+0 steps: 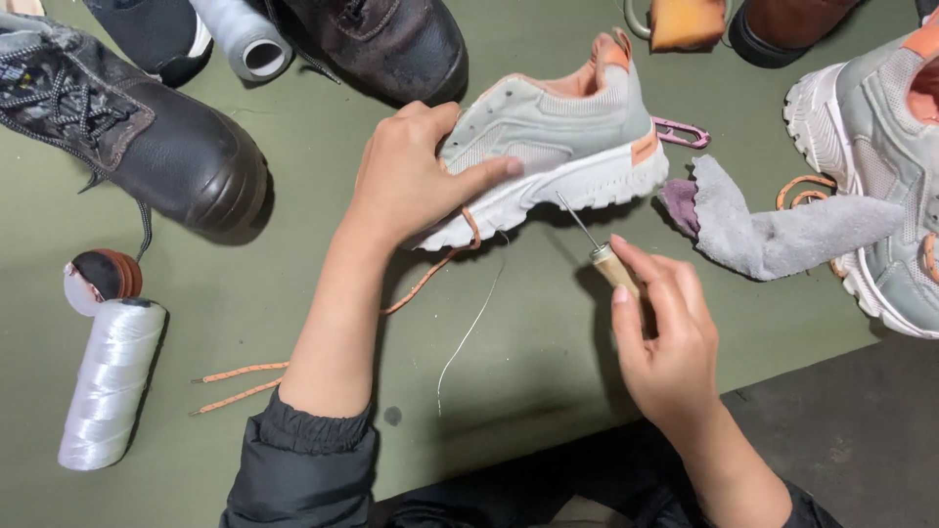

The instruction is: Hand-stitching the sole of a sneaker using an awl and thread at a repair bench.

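Head view: your right hand (660, 323) pinches a wooden-handled awl (599, 251), its needle tip up just below the grey sneaker (553, 137). Your left hand (411, 176) clamps the sneaker's toe, thumb laid along its side. An orange lace (430, 274) trails from under the toe; a white thread spool (110, 383) lies well left of the sneaker.
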